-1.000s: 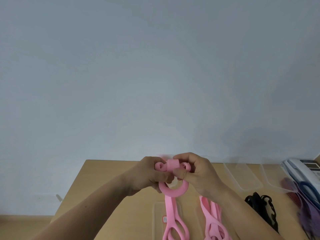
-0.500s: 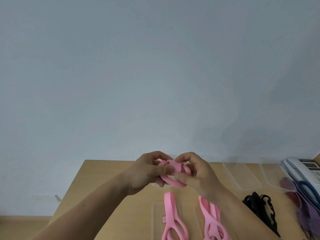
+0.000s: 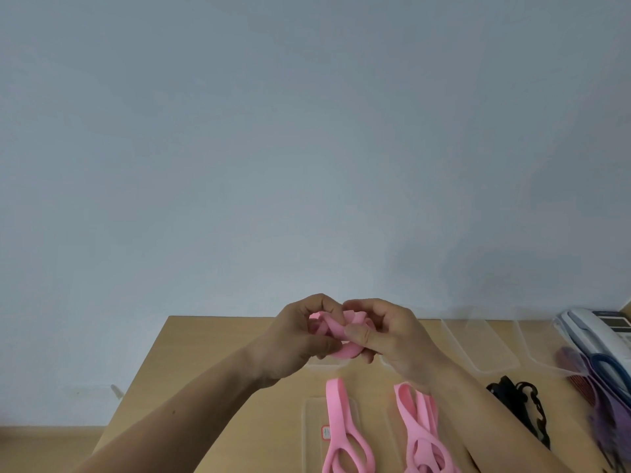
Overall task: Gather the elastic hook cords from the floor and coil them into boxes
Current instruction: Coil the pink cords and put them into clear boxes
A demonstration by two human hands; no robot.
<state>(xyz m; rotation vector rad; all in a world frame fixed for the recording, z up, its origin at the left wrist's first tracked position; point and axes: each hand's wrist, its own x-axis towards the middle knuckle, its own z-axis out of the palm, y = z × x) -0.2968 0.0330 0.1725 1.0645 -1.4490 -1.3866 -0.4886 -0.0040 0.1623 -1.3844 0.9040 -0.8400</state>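
Wall point(image 3: 307, 131): plain pale blue-grey; fills upper two thirds of frame
Table point(image 3: 205, 377): light wood top; lower centre
Floor point(image 3: 41, 448): tan strip; lower left corner
Light: soft; faint shadow on wall, right

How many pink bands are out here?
3 at least: one band gripped by left hand and right hand, second band lying below them, third band beside it, maybe hiding more.

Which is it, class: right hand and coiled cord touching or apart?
Touching. The head view shows the right hand pinching the coiled cord, its thumb pressed onto the pink band.
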